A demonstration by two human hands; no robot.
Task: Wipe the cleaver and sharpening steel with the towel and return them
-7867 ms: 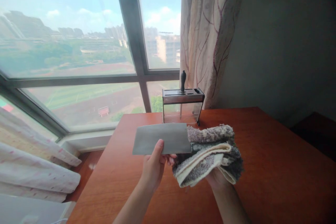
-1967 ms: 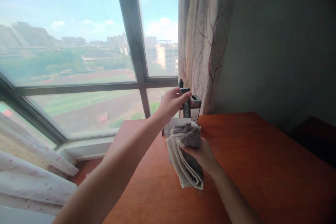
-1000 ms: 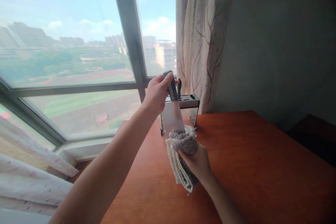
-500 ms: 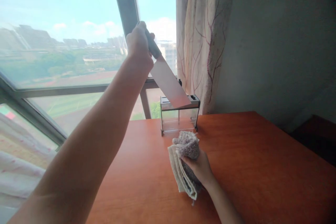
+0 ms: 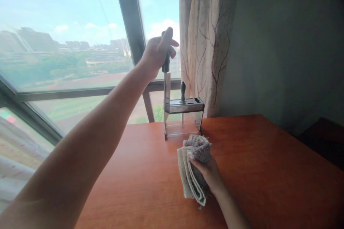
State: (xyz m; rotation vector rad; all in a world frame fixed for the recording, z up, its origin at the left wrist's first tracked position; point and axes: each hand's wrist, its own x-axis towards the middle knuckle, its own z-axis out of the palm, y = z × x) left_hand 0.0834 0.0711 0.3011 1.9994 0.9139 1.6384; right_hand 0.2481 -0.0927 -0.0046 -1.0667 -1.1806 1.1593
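Note:
My left hand [image 5: 161, 48] is closed around the dark handle of a cleaver [image 5: 167, 87], which hangs upright over the left end of a knife block [image 5: 185, 106]. Its blade is seen almost edge-on, and the lower part appears to reach into the block's left slot. The block has a metal-edged top and clear sides. A second dark handle [image 5: 183, 91] stands up from the middle of the block. In front of it, my right hand [image 5: 211, 173] grips a folded grey and cream towel [image 5: 195, 168], its thumb over the folds.
The reddish-brown wooden table [image 5: 268, 171] carries the block near its far edge. Behind rises a framed window [image 5: 70, 94], with a patterned curtain [image 5: 212, 35] to its right. A grey wall [image 5: 282, 43] fills the right side.
My left hand has moved right, and the cleaver has turned from slanted with its flat side showing to upright at the block's left end. The towel has shifted slightly right.

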